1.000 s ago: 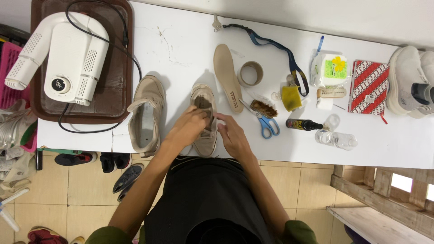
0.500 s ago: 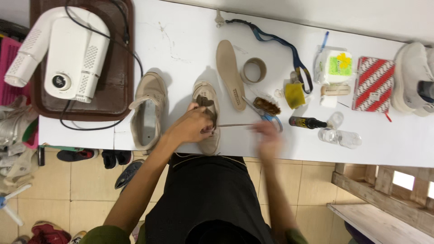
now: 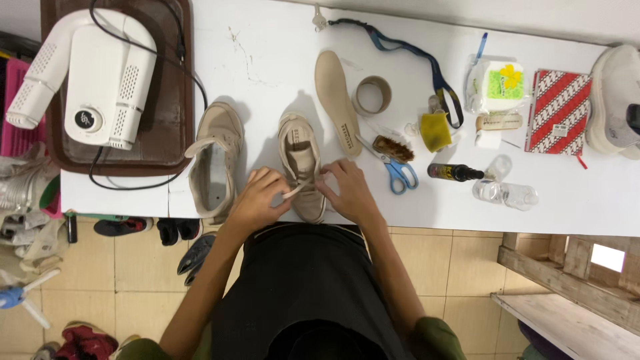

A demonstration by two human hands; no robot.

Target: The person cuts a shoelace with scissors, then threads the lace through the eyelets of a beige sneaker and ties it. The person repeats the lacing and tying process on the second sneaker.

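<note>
On the table, a shoe stands at the near edge in front of the person, with both hands on its near end: the left hand on its left side, the right hand on its right, a lace between them. A second shoe lies just beside it to the left. Left of that, a tray holds a shoe dryer. Right of the middle shoe lies an insole, then a tape roll. Scissors lie near the right hand, a brush just behind them. Further right are a bottle and a notebook, and a third shoe lies at the far right edge.
</note>
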